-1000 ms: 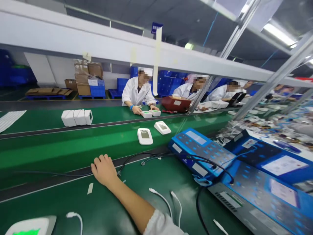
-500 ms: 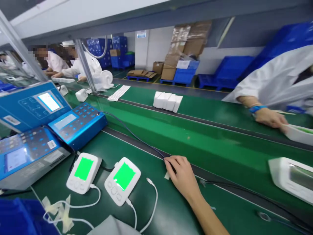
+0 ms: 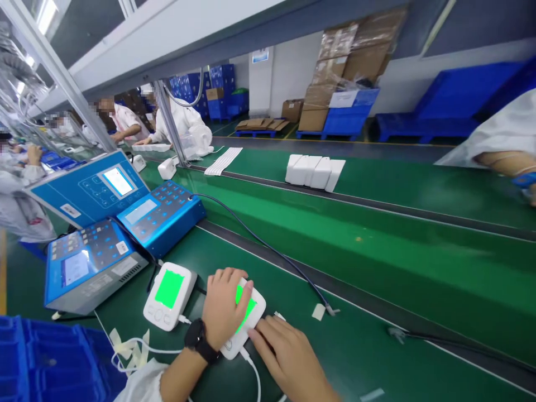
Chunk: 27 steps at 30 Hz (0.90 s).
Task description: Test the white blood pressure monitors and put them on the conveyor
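The left hand [image 3: 225, 306] lies over a white device [image 3: 252, 317], with the thumb across its green screen and the other fingers over its far left side. The right hand [image 3: 291, 354] is at the right edge of the same device, fingers bent. The hands are near each other but apart; whether either one grips the device, I cannot tell. A black watch [image 3: 201, 339] is on the left wrist.

The device is on the green bench [image 3: 355, 357], and a white cable [image 3: 253, 371] enters its lower edge. To its left stands a second white device [image 3: 170, 296], also with green screen. Behind this one are blue instrument boxes [image 3: 167, 215], from which a dark cable [image 3: 259, 237] runs to beside a piece of tape [image 3: 319, 311]. Farther, beyond the green channel [image 3: 377, 240], white units [image 3: 312, 172] stand in a row.
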Motion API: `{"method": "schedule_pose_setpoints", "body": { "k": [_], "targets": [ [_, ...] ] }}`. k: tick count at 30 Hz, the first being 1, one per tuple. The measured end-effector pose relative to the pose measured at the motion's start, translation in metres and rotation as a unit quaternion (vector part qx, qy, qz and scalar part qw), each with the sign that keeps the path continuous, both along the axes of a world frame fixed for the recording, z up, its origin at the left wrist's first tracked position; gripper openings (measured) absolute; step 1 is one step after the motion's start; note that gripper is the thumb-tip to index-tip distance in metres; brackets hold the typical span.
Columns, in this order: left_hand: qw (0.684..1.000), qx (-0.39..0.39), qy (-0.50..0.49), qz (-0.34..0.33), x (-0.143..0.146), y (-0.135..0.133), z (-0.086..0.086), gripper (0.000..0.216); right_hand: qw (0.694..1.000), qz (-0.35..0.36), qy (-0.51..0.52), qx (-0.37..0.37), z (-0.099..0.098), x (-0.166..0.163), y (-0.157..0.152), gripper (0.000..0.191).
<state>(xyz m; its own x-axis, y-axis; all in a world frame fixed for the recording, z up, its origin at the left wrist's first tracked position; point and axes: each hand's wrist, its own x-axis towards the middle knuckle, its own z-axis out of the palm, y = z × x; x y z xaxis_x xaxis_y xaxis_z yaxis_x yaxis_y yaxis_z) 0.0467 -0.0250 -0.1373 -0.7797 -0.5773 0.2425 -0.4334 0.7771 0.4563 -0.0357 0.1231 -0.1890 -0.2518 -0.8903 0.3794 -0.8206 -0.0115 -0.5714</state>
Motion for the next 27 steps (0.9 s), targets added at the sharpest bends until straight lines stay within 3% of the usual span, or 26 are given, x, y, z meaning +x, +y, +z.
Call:
{"method": "schedule_pose_setpoints", "body": {
  "k": [6, 11, 15, 19, 23, 27],
  "targets": [
    [0.981, 0.191, 0.017, 0.025, 0.002, -0.033, -0.003, 0.042, 0.998, 0.019, -0.037, 0.040, 0.006, -0.007, 0.004, 0.038],
    [0.976, 0.215, 0.004, 0.030, 0.005, -0.043, -0.007, 0.050, 0.998, 0.010, -0.040, 0.051, 0.007, -0.004, 0.003, 0.019],
    [0.976, 0.211, -0.008, 0.060, 0.005, -0.044, -0.009, 0.053, 0.999, 0.007, -0.009, 0.038, -0.002, 0.016, 0.001, 0.009],
    [0.973, 0.219, -0.012, 0.066, 0.003, -0.045, -0.008, 0.054, 0.999, -0.032, 0.006, 0.036, -0.018, 0.038, -0.003, 0.043],
    [0.963, 0.263, 0.021, 0.061, 0.005, -0.049, -0.009, 0.053, 0.996, -0.046, 0.064, 0.051, -0.035, 0.049, -0.014, 0.048],
    [0.953, 0.265, 0.045, 0.141, 0.014, -0.061, -0.011, 0.052, 0.990, -0.027, 0.120, 0.073, -0.046, 0.045, -0.037, 0.055]
  ]
}}
